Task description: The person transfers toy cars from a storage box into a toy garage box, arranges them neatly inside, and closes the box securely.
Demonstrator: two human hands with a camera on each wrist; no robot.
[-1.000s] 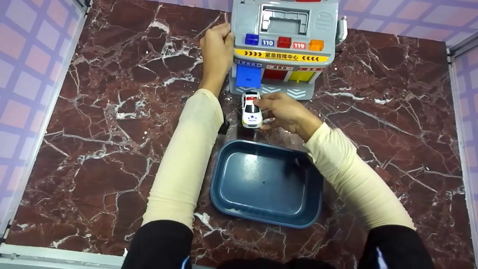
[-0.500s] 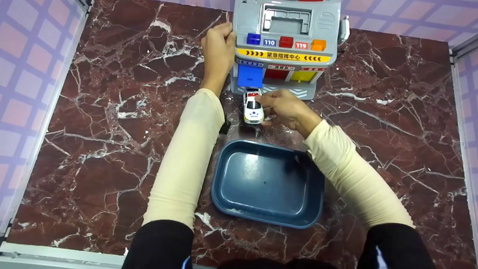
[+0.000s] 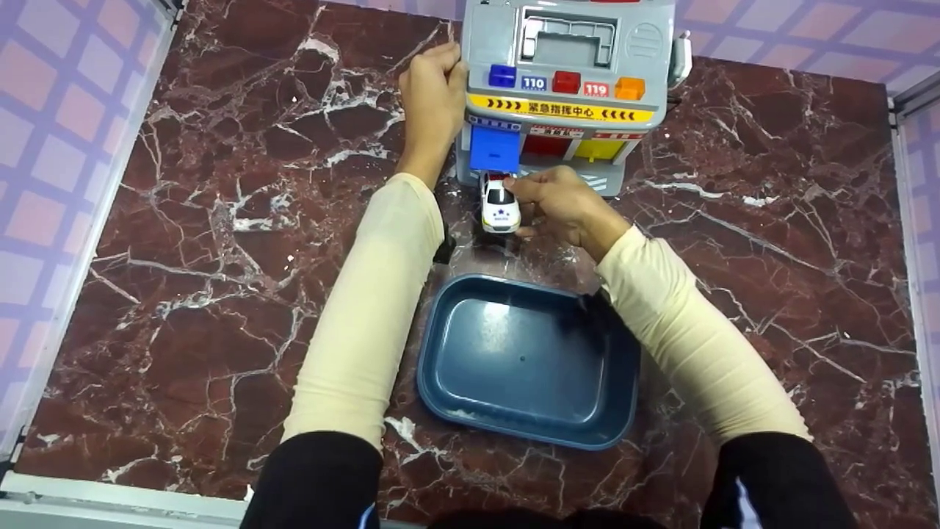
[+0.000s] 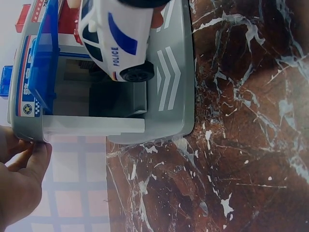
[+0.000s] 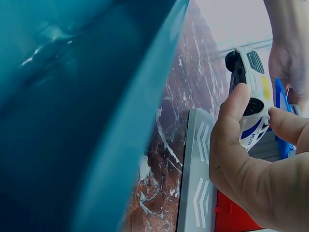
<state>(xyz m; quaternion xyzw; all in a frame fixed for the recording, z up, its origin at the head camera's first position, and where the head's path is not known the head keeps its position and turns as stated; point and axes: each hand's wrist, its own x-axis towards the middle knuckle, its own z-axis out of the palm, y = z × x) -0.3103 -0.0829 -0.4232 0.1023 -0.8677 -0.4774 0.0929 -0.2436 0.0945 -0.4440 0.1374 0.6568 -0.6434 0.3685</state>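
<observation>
My right hand (image 3: 565, 206) pinches a white toy police car (image 3: 501, 211) between thumb and fingers, from its right side. The car has a red light bar and blue stars, and its rear points at a grey toy emergency station (image 3: 488, 37). In the left wrist view, the police car (image 4: 128, 36) is tilted in front of the left bay, whose blue door (image 4: 43, 58) is swung up. My left hand (image 3: 433, 95) grips the station's left edge; in the left wrist view its thumb (image 4: 41, 157) presses under the roof's rim.
A dark blue plastic basin (image 3: 428, 345) stands on the marbled tabletop (image 3: 220, 294), close in front of the car. The station's red door (image 3: 545, 145) and yellow door (image 3: 598, 150) are down. A patterned wall (image 3: 73, 110) bounds the left side.
My right hand has moved the police car away from me, so its rear is now at the blue door's lower edge. My left hand keeps its hold on the station.
</observation>
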